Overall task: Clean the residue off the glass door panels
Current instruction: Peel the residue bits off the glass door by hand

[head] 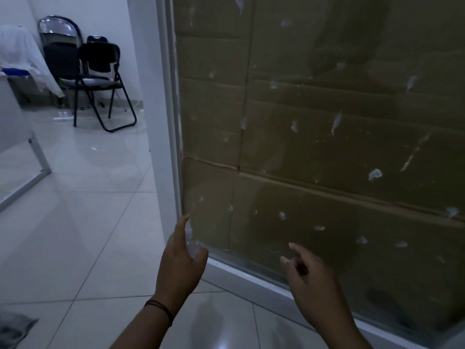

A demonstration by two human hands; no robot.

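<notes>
White glossy floor tiles (83, 222) and a white-framed glass door panel (314, 147) fill the scene, with brown cardboard (289, 109) standing behind the glass. Left hand (180, 260): raised at the panel's lower left corner, thumb and index finger extended upward, the remaining fingers curled round a small crumpled wad of clear, whitish material (191, 244) held against the palm. A dark band (161, 308) circles this wrist. The white door frame (173, 122) rises directly above the left hand, and the frame's bottom rail (251, 277) runs between the two hands. Right hand (310, 278): lifted just in front of the lower glass, fingers loosely bent with the index finger and thumb pointing toward the pane and nothing held; whether a fingertip touches the glass cannot be told. Residue (375, 173): pale, smeared flecks and short streaks scattered across the pane, above and to the right of both hands, the nearest flecks lying just above the right hand. Far beyond the left hand, black folding chairs (100, 81) stand against a white wall, beside white cloth (22, 51) draped over furniture. Grey cloth (15, 328) lies on the tiles below and left of the left forearm.
</notes>
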